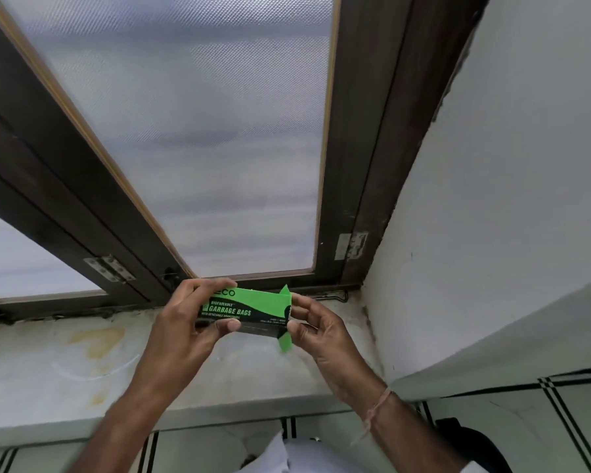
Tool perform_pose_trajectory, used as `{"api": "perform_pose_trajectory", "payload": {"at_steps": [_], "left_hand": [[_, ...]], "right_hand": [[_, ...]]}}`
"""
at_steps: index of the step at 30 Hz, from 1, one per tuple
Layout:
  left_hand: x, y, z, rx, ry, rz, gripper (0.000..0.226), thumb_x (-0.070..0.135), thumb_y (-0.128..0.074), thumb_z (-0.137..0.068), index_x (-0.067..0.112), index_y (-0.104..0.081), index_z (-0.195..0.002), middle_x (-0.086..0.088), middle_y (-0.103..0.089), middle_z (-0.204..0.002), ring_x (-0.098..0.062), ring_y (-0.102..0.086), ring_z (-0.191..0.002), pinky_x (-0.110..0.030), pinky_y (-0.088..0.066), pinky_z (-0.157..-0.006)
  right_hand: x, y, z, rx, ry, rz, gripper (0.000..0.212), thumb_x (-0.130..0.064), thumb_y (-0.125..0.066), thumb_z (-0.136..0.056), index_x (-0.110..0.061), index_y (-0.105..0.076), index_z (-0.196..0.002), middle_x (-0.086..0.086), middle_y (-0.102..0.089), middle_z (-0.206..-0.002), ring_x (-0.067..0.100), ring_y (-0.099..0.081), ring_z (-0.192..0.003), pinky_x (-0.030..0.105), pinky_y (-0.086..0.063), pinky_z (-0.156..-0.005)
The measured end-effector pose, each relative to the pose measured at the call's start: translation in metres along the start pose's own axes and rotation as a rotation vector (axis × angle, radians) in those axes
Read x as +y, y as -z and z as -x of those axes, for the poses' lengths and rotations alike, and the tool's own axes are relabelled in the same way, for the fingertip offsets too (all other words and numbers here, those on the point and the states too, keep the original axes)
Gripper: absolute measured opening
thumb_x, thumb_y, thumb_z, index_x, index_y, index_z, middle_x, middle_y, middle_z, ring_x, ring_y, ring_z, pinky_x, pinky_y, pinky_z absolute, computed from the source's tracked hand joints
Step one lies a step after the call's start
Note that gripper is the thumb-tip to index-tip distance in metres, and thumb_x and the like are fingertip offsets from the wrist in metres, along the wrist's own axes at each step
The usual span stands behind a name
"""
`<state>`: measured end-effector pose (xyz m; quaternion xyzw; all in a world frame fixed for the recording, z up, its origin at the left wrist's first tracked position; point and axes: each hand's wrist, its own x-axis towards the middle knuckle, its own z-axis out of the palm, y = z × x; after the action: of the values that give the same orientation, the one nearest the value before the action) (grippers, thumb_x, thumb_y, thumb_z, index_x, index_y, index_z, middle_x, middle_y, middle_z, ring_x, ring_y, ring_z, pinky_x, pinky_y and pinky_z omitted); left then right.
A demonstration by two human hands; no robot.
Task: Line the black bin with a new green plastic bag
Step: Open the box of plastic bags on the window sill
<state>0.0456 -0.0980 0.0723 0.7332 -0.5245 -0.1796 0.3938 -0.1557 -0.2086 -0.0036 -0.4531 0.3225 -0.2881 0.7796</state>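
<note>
A green and black garbage bag box (249, 307) is held in the air above a stained window sill. My left hand (191, 319) grips its left end, fingers over the top and thumb under the front. My right hand (316, 324) pinches the box's right end, where the green end flaps (285, 341) stand open above and below. No bag is visible outside the box. A black shape, possibly the bin (471, 445), shows at the lower right edge, mostly cut off.
A white stone window sill (65, 370) lies under the hands. Behind it stands a dark wooden window frame (355, 165) with mesh panes. A white wall (509, 199) closes the right side. Tiled wall with black lines runs below the sill.
</note>
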Motion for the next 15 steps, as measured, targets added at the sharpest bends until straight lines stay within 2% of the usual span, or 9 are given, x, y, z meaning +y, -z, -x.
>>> {"api": "perform_pose_trajectory", "payload": {"at_steps": [5,7,11,15], "left_hand": [[0.004,-0.006,0.004,0.021,-0.015,0.041,0.048,0.038,-0.078,-0.077,0.034,-0.069,-0.125,0.015,-0.061,-0.125,0.001,-0.060,-0.115,-0.018,-0.056,-0.083],[0.004,-0.006,0.008,0.032,-0.019,0.056,0.047,0.037,-0.079,-0.078,0.035,-0.069,-0.124,0.013,-0.063,-0.125,0.000,-0.060,-0.116,-0.017,-0.053,-0.087],[-0.002,-0.009,0.016,0.024,0.022,0.073,0.047,0.038,-0.079,-0.077,0.036,-0.069,-0.123,0.010,-0.065,-0.124,-0.004,-0.062,-0.112,-0.014,-0.051,-0.086],[-0.013,-0.013,0.027,0.062,0.105,0.155,0.047,0.034,-0.077,-0.077,0.033,-0.068,-0.123,0.007,-0.064,-0.124,-0.005,-0.064,-0.109,-0.015,-0.053,-0.085]], "right_hand": [[0.001,0.006,0.003,0.007,-0.046,-0.040,0.047,-0.030,-0.078,-0.085,-0.023,-0.068,-0.130,0.007,-0.074,-0.129,0.019,-0.068,-0.119,0.036,-0.055,-0.099],[0.002,0.009,0.005,0.005,-0.065,-0.054,0.045,-0.032,-0.081,-0.083,-0.024,-0.070,-0.126,0.009,-0.074,-0.126,0.018,-0.068,-0.114,0.037,-0.055,-0.096],[0.000,0.015,0.007,0.060,-0.064,-0.004,0.025,-0.009,-0.076,-0.091,-0.026,-0.079,-0.108,0.007,-0.076,-0.115,0.018,-0.070,-0.103,0.031,-0.059,-0.085],[-0.006,0.020,0.008,0.089,-0.037,-0.004,0.018,-0.002,-0.071,-0.093,-0.012,-0.078,-0.106,0.008,-0.076,-0.117,0.019,-0.074,-0.104,0.028,-0.061,-0.082]]}}
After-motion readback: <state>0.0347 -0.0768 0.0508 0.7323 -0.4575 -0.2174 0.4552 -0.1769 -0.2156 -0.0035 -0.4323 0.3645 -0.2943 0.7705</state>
